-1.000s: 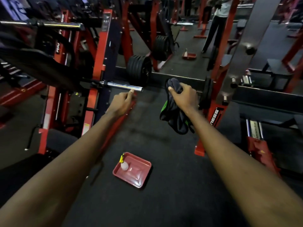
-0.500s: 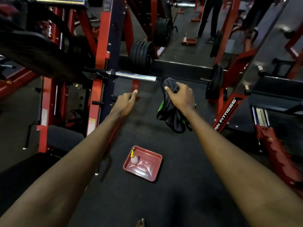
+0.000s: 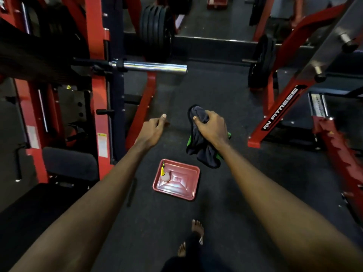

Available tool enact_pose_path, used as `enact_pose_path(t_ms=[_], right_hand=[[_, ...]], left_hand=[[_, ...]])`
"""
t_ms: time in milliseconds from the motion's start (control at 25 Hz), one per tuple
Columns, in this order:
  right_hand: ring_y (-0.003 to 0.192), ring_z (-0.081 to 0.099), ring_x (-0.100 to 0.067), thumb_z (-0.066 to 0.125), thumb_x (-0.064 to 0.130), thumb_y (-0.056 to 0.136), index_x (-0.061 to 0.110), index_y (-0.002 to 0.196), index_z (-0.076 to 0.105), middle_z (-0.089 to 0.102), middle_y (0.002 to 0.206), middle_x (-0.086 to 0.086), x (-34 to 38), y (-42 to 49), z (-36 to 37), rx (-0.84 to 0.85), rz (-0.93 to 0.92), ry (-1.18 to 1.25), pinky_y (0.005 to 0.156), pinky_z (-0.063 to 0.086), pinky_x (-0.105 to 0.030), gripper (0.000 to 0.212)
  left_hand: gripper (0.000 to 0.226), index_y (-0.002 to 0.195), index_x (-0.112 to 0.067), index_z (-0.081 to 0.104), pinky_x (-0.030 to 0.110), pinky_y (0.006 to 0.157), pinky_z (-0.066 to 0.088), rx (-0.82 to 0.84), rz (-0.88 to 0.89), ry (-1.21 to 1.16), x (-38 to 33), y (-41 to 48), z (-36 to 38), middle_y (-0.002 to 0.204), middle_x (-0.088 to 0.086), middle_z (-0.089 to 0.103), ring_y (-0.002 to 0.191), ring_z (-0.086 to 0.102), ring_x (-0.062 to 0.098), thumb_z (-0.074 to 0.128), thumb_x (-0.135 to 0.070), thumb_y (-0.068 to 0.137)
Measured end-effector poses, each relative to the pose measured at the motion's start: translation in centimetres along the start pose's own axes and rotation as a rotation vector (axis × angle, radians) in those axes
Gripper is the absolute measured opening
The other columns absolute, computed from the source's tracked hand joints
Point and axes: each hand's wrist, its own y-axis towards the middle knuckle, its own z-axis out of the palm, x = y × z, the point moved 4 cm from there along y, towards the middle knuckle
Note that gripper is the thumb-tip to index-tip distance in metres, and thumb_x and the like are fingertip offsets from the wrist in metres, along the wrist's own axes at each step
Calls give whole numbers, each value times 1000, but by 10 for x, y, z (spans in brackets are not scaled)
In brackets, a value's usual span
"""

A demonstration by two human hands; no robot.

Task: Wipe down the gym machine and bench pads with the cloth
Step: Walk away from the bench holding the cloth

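My right hand (image 3: pixel 212 128) grips a dark cloth (image 3: pixel 200 148) with a green edge; the cloth hangs in the air over the dark floor. My left hand (image 3: pixel 151 130) is stretched forward beside it and holds nothing, fingers loosely extended. A red gym machine (image 3: pixel 98 55) with a black pad (image 3: pixel 35 54) stands at the left, and its chrome bar sleeve (image 3: pixel 153 67) sticks out above my left hand. A second black pad (image 3: pixel 70 163) sits low on the machine's frame.
A red tray (image 3: pixel 184 185) with a small spray bottle (image 3: pixel 164 174) lies on the floor below my hands. Black weight plates (image 3: pixel 155 30) hang behind the bar. Another red frame (image 3: pixel 279 112) and bench stand at the right. My bare feet (image 3: pixel 196 230) show at the bottom.
The view has tilted down and my hands have dropped away from the chrome bar. My left hand no longer touches the bar's end. The cloth stays in my right hand.
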Motion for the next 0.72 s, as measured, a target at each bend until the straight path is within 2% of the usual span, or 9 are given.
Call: enact_pose_path(t_ms=[40, 200, 360, 440, 560, 720], right_hand=[[96, 65, -28, 67, 43, 91, 19, 99, 70, 68, 99, -4, -11, 5, 17, 15, 11, -3, 71, 43, -32, 26], [104, 65, -29, 69, 39, 90, 21, 116, 71, 69, 108, -4, -64, 12, 91, 80, 96, 2, 80, 47, -32, 31], [109, 64, -27, 70, 35, 91, 20, 121, 69, 68, 116, -5, -120, 17, 169, 142, 201, 3, 83, 43, -26, 34], [111, 63, -26, 71, 34, 91, 17, 122, 68, 68, 119, -6, -161, 22, 218, 161, 256, 13, 83, 40, -22, 35], [118, 61, -27, 72, 29, 91, 11, 124, 67, 67, 126, -9, -229, 28, 296, 172, 323, 23, 92, 39, -20, 38], [121, 60, -31, 71, 23, 90, 4, 127, 64, 66, 128, -14, -309, 33, 383, 129, 377, -5, 101, 41, -28, 42]], left_hand=[[56, 113, -12, 76, 30, 102, 45, 19, -14, 3, 10, 8, 11, 118, 9, 73, 120, 62, 21, 33, -48, 107], [51, 114, -10, 75, 15, 91, 37, 61, -90, -25, 57, 40, 54, 115, 6, 74, 117, 63, 16, 36, -42, 108], [51, 115, -8, 75, 13, 91, 36, 98, -142, -87, 116, 82, 93, 117, 7, 73, 115, 62, 12, 37, -42, 107], [52, 117, -8, 74, 17, 97, 37, 137, -165, -82, 163, 106, 126, 120, 8, 72, 119, 61, 14, 37, -42, 107], [53, 119, -8, 72, 22, 100, 38, 200, -182, -49, 241, 130, 182, 123, 9, 70, 122, 61, 19, 36, -45, 107], [56, 115, -11, 74, 33, 100, 47, 270, -150, -32, 329, 153, 250, 117, 10, 73, 114, 65, 22, 34, -49, 106]])
